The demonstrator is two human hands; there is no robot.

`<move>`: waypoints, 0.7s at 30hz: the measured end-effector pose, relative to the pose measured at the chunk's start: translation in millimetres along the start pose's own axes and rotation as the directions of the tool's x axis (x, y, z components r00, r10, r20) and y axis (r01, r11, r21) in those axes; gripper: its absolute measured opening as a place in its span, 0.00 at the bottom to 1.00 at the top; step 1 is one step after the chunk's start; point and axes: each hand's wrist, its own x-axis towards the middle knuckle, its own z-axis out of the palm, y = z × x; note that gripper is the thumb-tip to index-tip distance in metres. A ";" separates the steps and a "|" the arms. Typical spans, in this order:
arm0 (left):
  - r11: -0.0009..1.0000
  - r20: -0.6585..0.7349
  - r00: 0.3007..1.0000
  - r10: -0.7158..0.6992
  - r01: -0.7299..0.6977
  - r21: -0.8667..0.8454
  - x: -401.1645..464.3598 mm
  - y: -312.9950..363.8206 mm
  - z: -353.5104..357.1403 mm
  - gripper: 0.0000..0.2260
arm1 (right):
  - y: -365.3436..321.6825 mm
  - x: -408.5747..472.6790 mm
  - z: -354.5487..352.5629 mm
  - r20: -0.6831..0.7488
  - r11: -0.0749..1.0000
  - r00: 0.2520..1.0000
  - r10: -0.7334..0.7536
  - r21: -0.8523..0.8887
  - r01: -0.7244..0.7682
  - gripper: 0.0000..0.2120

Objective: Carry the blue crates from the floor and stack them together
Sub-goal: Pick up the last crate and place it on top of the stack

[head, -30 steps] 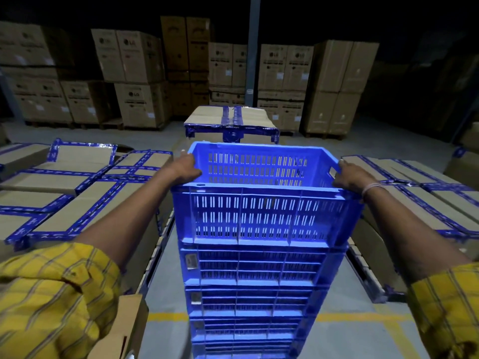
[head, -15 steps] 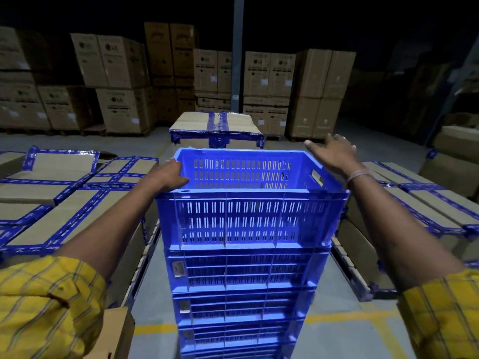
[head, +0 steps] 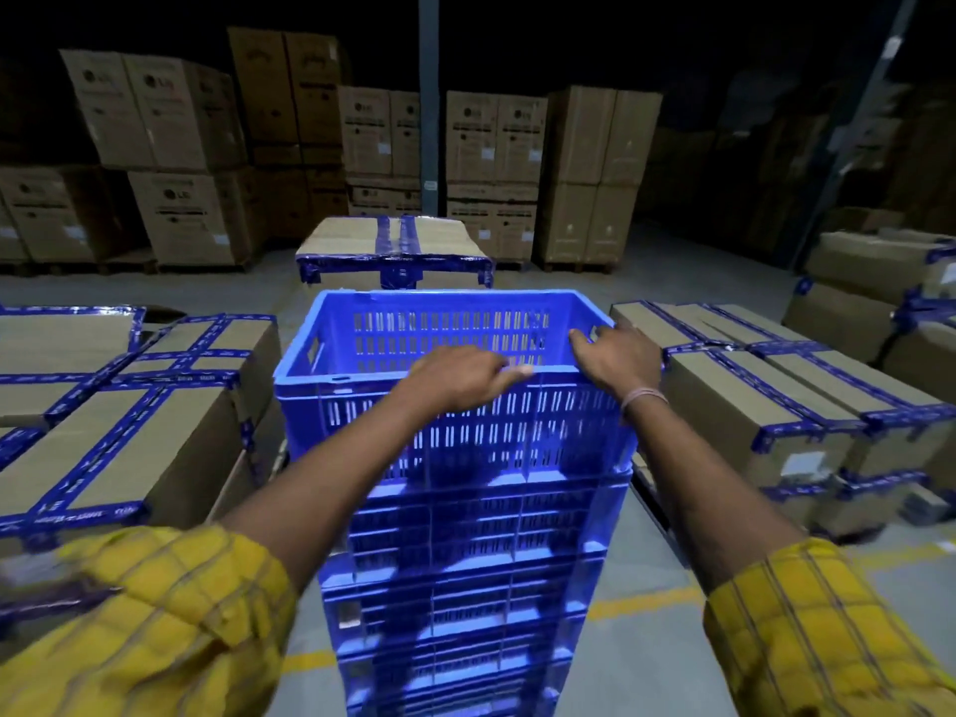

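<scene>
Left hand (head: 455,377) grips the near rim of the top blue crate (head: 362,406) — fingertips blurred. Right hand (head: 618,357) grasps the same rim's right corner; the crate stack (head: 465,587) beneath both hands is cut off below.

A grey concrete warehouse floor (head: 641,644) with a yellow painted line (head: 646,602) across it. A stack of blue crates (head: 455,561) stands on the floor in the middle. Low cardboard boxes bound in blue tape sit left (head: 129,447), right (head: 776,406) and just behind the stack (head: 393,240). Tall piles of brown cartons (head: 496,173) line the far side.
</scene>
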 end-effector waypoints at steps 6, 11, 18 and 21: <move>0.962 0.062 0.983 0.172 -0.181 0.203 65.9 76.5 13.4 0.22 | 40.5 -46.9 22.2 -0.300 0.931 0.954 0.029 0.356 0.084 0.27; 0.971 0.028 0.992 0.122 -0.125 0.202 79.8 78.8 18.9 0.20 | 105.5 -97.9 60.4 0.135 0.560 0.978 0.158 0.804 -0.201 0.36; 0.966 -0.053 0.991 0.124 -0.108 0.234 77.1 81.0 27.1 0.22 | 139.6 -80.4 64.2 0.312 -0.074 0.807 0.501 0.945 -0.320 0.33; 0.970 -0.071 0.990 0.119 -0.101 0.219 79.0 82.3 28.7 0.23 | 96.3 -86.2 95.8 0.408 -0.122 0.812 0.418 0.911 -0.395 0.35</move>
